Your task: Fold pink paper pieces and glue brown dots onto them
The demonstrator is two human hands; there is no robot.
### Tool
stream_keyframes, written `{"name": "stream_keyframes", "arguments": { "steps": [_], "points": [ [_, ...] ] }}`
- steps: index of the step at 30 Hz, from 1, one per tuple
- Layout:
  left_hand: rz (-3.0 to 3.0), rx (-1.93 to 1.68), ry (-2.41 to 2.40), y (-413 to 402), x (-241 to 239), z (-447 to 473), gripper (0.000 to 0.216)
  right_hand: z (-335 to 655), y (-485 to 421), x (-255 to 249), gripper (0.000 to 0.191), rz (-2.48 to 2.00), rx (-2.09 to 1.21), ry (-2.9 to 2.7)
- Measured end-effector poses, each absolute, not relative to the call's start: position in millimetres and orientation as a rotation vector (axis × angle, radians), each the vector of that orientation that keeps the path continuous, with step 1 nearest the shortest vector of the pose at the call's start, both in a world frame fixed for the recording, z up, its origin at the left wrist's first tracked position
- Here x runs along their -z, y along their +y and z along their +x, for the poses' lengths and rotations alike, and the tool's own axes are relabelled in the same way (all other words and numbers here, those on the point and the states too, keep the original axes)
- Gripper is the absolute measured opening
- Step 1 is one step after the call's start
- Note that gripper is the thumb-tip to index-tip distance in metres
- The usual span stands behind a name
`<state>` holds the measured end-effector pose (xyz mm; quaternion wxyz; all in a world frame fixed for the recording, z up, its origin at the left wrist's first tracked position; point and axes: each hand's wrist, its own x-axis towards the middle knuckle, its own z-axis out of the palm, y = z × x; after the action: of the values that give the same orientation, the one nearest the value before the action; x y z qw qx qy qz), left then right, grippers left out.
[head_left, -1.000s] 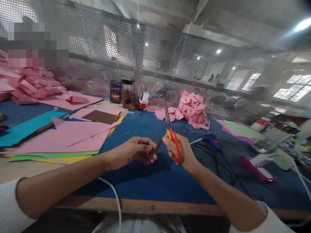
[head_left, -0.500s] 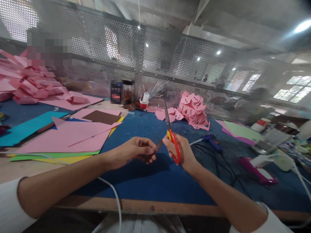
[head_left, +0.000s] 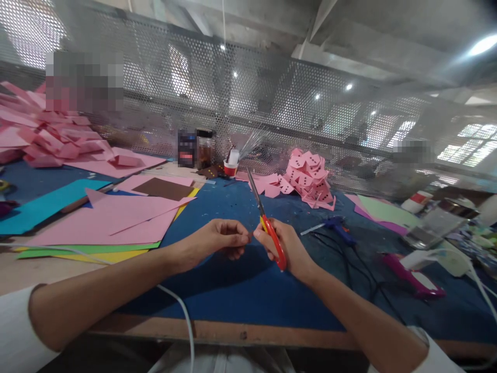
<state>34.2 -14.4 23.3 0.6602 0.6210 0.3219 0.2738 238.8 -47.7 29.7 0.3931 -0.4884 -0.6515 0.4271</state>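
**A:** Report the position of the left hand.

**B:** The left hand [head_left: 212, 242] is held above the blue worktop [head_left: 233, 292], near its front edge. The forearm enters from the lower left and runs level. The palm faces right. The fingers [head_left: 241, 239] are curled, with the thumb tip pressed against the forefinger tip. Whether anything sits between them cannot be told.

**A:** Report the right hand.

**B:** The right hand [head_left: 291, 248] is just beside the left, and the fingertips of the two hands touch or almost touch. The forearm enters from the lower right. The fingers are wrapped round the red handles of the scissors [head_left: 274, 241], with the thumb on the left side.

**A:** State the attitude of the scissors.

**B:** The blades are closed. They point up and away from the person, tilted left. The tip stands in front of the pink scraps at the back.

**A:** List the surrounding items.

**B:**
- Pink sheets [head_left: 116, 220] lie left of the hands, over green and yellow ones.
- A brown sheet [head_left: 163, 188] lies behind those.
- A pile of pink cut-outs [head_left: 308, 178] stands at the back.
- A blue glue gun [head_left: 337, 226] lies right of the right hand.
- A white cable [head_left: 184, 311] hangs below the left forearm.
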Motion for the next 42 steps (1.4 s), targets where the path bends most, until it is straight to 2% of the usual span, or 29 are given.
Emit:
{"name": "stream_keyframes", "arguments": {
  "steps": [6,12,21,42],
  "points": [
    [1.414,-0.753,0.843,-2.0,-27.9,27.0,0.026,246.8,-48.2,-30.4,0.011,-1.253,-1.098,-1.783],
    [1.339,-0.862,0.896,12.7,-25.9,9.2,0.027,255.0,-44.8,-29.6,0.007,-1.436,-0.688,-2.046],
    [1.329,-1.016,0.853,13.6,-30.1,3.5,0.023,256.1,-42.6,-20.0,0.018,-1.539,-0.346,-2.247],
    [1.311,-1.072,0.852,13.1,-28.2,4.8,0.021,248.4,-47.8,-24.2,0.017,-1.579,-0.246,-2.282]
  ]
}}
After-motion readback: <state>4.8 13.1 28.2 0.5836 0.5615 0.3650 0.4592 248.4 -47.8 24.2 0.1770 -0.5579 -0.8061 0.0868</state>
